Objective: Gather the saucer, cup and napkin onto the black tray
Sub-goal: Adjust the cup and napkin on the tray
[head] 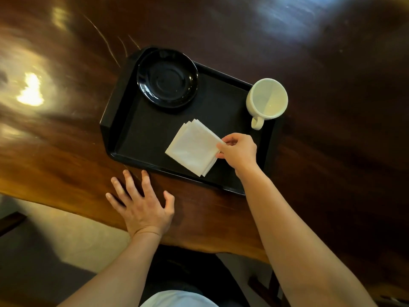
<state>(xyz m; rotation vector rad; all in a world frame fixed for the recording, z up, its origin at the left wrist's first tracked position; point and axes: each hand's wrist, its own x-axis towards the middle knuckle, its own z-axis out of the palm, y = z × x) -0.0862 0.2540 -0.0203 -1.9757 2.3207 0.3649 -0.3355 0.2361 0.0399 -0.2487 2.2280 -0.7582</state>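
Observation:
The black tray [124, 129] lies on the dark wooden table. A black saucer [167, 78] sits in the tray's far left corner. A white cup [266, 99] stands empty in the far right corner, handle toward me. A folded white napkin [191, 147] lies over the tray's near middle. My right hand [238, 151] pinches the napkin's right corner between thumb and fingers. My left hand [141, 202] rests flat on the table with fingers spread, just in front of the tray's near edge.
The glossy wooden table [332, 107] stretches all around the tray, with bright light reflections at the left. Its near edge runs below my left hand, and beyond it are the floor and a dark chair seat [190, 269].

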